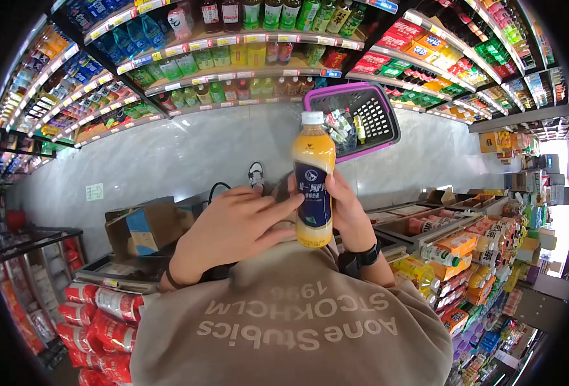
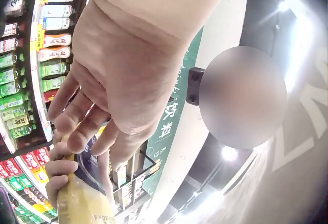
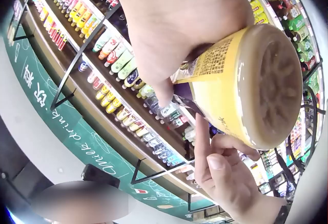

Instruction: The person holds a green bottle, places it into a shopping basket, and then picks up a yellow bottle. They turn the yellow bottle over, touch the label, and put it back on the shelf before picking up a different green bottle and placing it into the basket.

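A milk tea bottle (image 1: 315, 151) with a white cap, yellow body and dark blue label stands upright in front of my chest. My right hand (image 1: 351, 215) grips it from the right side, fingers and thumb around its lower half. My left hand (image 1: 223, 225) is on the bottle's other side, its index finger extended to the label and the other fingers loosely bent. From the right wrist view, the ribbed bottle base (image 3: 279, 88) faces the camera, and the left hand (image 3: 230, 185) reaches the label from below. The left wrist view shows the bottle (image 2: 84, 198) beyond the left fingers.
On the floor ahead sits a black basket (image 1: 355, 100) with a purple rim, several packages inside. Drink shelves (image 1: 233, 42) curve across the front. A cardboard box (image 1: 162, 225) lies at left, red packs (image 1: 98, 328) below it. Stacked drink packs (image 1: 465, 257) fill the right side.
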Available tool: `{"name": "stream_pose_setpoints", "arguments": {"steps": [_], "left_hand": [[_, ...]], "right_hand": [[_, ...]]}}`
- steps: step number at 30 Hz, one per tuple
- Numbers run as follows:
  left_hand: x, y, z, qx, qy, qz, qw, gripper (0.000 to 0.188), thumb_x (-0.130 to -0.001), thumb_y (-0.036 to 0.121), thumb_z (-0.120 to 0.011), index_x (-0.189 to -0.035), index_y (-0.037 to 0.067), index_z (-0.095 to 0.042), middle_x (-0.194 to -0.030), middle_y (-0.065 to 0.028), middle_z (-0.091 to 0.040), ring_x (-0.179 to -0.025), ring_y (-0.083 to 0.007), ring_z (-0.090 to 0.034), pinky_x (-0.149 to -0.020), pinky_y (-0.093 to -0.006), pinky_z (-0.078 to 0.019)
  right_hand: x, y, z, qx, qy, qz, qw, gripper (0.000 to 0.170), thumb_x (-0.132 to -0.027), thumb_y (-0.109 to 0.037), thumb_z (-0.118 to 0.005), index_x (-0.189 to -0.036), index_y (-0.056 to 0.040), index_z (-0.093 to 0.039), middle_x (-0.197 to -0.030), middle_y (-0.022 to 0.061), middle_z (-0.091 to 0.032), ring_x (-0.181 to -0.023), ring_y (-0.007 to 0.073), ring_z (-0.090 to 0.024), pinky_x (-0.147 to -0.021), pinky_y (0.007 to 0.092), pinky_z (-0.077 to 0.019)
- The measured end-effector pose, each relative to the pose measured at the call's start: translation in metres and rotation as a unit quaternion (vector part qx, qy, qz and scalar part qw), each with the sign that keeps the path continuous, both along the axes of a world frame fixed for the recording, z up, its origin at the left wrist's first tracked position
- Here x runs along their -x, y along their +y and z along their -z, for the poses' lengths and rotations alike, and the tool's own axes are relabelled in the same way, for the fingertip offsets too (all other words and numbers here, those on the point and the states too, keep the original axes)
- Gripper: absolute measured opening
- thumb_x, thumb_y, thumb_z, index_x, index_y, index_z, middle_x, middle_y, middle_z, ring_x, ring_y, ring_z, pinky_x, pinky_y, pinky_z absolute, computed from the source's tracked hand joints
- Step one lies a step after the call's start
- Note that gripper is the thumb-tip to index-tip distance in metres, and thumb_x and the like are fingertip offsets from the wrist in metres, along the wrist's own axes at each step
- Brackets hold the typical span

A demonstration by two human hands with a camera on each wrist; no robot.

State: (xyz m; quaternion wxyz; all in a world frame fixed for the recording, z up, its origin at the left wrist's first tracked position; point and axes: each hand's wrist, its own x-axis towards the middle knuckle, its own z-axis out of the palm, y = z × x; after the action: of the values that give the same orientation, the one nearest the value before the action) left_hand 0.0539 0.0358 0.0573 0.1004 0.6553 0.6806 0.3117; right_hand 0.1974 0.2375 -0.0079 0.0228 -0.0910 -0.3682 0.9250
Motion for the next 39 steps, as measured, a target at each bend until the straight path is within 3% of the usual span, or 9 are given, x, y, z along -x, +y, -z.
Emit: {"name": "stream_pose_setpoints", "arguments": {"steps": [6, 12, 21, 24, 27, 28, 31, 34, 39], "left_hand": [[0.004, 0.0, -0.004, -0.015, 0.037, 0.035, 0.999, 0.056, -0.086, 0.03, -0.079, -0.137, 0.014, -0.066, -0.078, -0.0005, -0.062, -0.069, -0.0205, -0.061, -0.074, -0.0335, -0.051], [0.002, 0.001, -0.01, -0.164, -0.061, 0.068, 0.982, 0.039, -0.077, 0.014, -0.08, -0.116, 0.013, -0.078, -0.081, 0.0004, -0.065, -0.065, -0.0163, -0.06, -0.065, -0.0304, -0.051], [0.006, 0.002, -0.009, -0.236, -0.105, 0.057, 0.964, 0.027, -0.071, 0.001, -0.078, -0.097, 0.004, -0.08, -0.086, -0.0058, -0.071, -0.057, -0.0187, -0.058, -0.054, -0.0314, -0.0483], [0.005, 0.002, -0.003, -0.293, -0.31, 0.023, 0.904, 0.018, -0.072, -0.009, -0.078, -0.081, 0.005, -0.072, -0.087, -0.0104, -0.071, -0.063, -0.0227, -0.062, -0.056, -0.0336, -0.0504], [0.0, -0.003, 0.01, -0.378, -0.588, 0.099, 0.708, 0.027, -0.077, -0.013, -0.075, -0.073, 0.006, -0.057, -0.095, -0.0154, -0.07, -0.077, -0.0253, -0.067, -0.067, -0.0349, -0.0552], [0.0, -0.002, 0.009, -0.395, -0.621, 0.109, 0.668, 0.038, -0.082, -0.013, -0.071, -0.067, 0.01, -0.046, -0.094, -0.0174, -0.068, -0.078, -0.0272, -0.065, -0.068, -0.0371, -0.0559], [0.002, -0.01, 0.001, -0.409, -0.693, 0.108, 0.584, 0.037, -0.084, -0.013, -0.07, -0.071, 0.011, -0.045, -0.093, -0.0137, -0.065, -0.077, -0.0244, -0.063, -0.07, -0.0365, -0.0559], [0.006, -0.018, 0.006, -0.401, -0.665, 0.127, 0.617, 0.029, -0.085, -0.006, -0.065, -0.087, 0.012, -0.043, -0.093, -0.0077, -0.058, -0.075, -0.0228, -0.055, -0.063, -0.0349, -0.0484], [0.011, -0.021, 0.012, -0.415, -0.683, 0.145, 0.583, 0.028, -0.084, -0.007, -0.064, -0.087, 0.011, -0.042, -0.095, -0.007, -0.058, -0.077, -0.0225, -0.057, -0.063, -0.0355, -0.0497]], "right_hand": [[0.003, -0.004, 0.0, -0.002, 0.004, 0.011, 1.0, 0.064, -0.099, -0.042, -0.067, -0.142, 0.0009, -0.046, -0.12, 0.0176, -0.065, -0.101, 0.0248, -0.07, -0.087, 0.0377, -0.0594], [-0.001, -0.002, -0.003, -0.014, -0.011, 0.022, 1.0, 0.065, -0.097, -0.043, -0.069, -0.139, 0.001, -0.048, -0.116, 0.0181, -0.066, -0.095, 0.0259, -0.071, -0.082, 0.0368, -0.0591], [-0.008, 0.0, -0.005, -0.033, -0.009, 0.058, 0.998, 0.067, -0.095, -0.045, -0.071, -0.137, 0.0018, -0.048, -0.115, 0.0188, -0.066, -0.094, 0.0264, -0.07, -0.081, 0.0373, -0.0588], [-0.01, 0.005, -0.01, -0.062, -0.007, 0.063, 0.996, 0.07, -0.092, -0.046, -0.074, -0.138, 0.0013, -0.048, -0.115, 0.0185, -0.066, -0.093, 0.0269, -0.07, -0.082, 0.0384, -0.0585], [-0.014, 0.001, -0.014, -0.068, -0.016, 0.085, 0.994, 0.074, -0.09, -0.047, -0.076, -0.138, 0.0007, -0.048, -0.115, 0.0185, -0.066, -0.093, 0.027, -0.07, -0.082, 0.038, -0.0589], [-0.015, 0.004, -0.004, -0.036, -0.011, 0.073, 0.997, 0.078, -0.087, -0.05, -0.078, -0.138, 0.0002, -0.049, -0.115, 0.0189, -0.066, -0.091, 0.0273, -0.071, -0.079, 0.0375, -0.0598], [-0.004, -0.005, -0.005, 0.006, 0.01, 0.07, 0.998, 0.097, -0.084, -0.057, -0.078, -0.152, -0.0006, -0.037, -0.106, 0.0169, -0.064, -0.083, 0.0272, -0.071, -0.072, 0.0359, -0.06], [0.004, -0.009, -0.007, -0.051, 0.0, 0.067, 0.996, 0.1, -0.086, -0.058, -0.076, -0.155, 0.0005, -0.032, -0.105, 0.0184, -0.062, -0.082, 0.0274, -0.07, -0.069, 0.0355, -0.058], [0.007, -0.011, -0.002, -0.051, 0.005, 0.052, 0.997, 0.087, -0.089, -0.058, -0.074, -0.142, 0.0038, -0.044, -0.106, 0.0196, -0.062, -0.083, 0.0284, -0.07, -0.071, 0.0352, -0.0573]]}}
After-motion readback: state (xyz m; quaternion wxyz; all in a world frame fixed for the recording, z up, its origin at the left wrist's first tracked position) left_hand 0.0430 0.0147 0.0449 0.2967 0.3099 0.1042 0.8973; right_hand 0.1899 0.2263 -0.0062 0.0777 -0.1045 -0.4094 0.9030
